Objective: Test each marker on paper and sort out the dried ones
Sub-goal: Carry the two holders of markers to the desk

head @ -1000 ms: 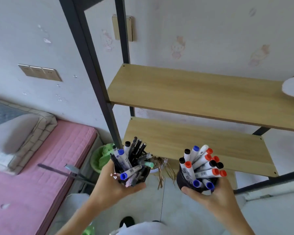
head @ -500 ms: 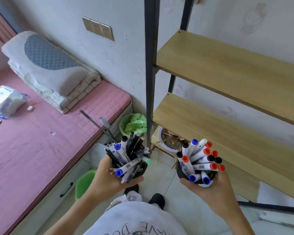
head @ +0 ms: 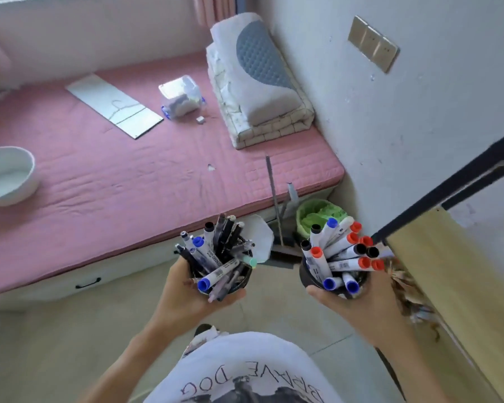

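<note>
1. Head view: the left hand (head: 186, 298) grips a dark cup of mixed pens and markers (head: 216, 257), its fingers curled under it
2. The right hand (head: 358, 303) grasps a dark cup of capped whiteboard markers (head: 338, 254); the pink bed (head: 128, 181) lies beyond both hands

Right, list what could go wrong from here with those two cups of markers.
1. The left hand holds a black cup crammed with pens, several leaning far over the rim; one could slide out onto the floor.
2. The markers in the right hand fan out too.
3. With both hands full, setting down on the soft pink mattress could tip a cup.
</note>
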